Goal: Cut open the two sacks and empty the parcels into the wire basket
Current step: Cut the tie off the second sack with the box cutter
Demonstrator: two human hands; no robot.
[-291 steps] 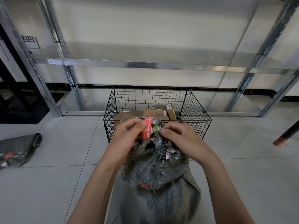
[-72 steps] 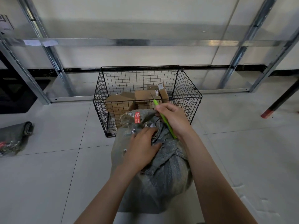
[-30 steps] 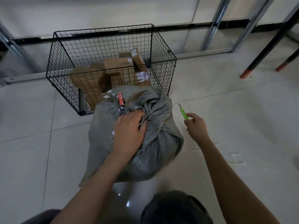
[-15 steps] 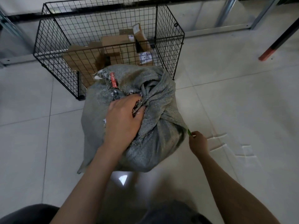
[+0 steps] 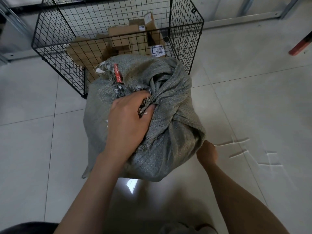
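Note:
A full grey woven sack [image 5: 168, 132] stands on the tiled floor against the front of the black wire basket [image 5: 185, 22]. A red tag [image 5: 118, 75] hangs at its frayed top. My left hand [image 5: 128, 122] grips the bunched fabric at the sack's mouth. My right hand [image 5: 206, 152] is low against the sack's right side, its fingers hidden behind the fabric. The green cutter is out of sight. Several brown cardboard parcels [image 5: 121, 36] lie inside the basket.
A metal shelf rail [image 5: 236, 17] runs along the floor behind the basket. A black leg with a red tip [image 5: 298, 46] stands at the far right. Pale scuff marks [image 5: 244, 149] show on the tiles to the right.
My right hand has moved away from the sack's top with the green cutter and dropped to the sack's lower right side; the cutter is no longer visible. My left hand keeps its grip on the mouth.

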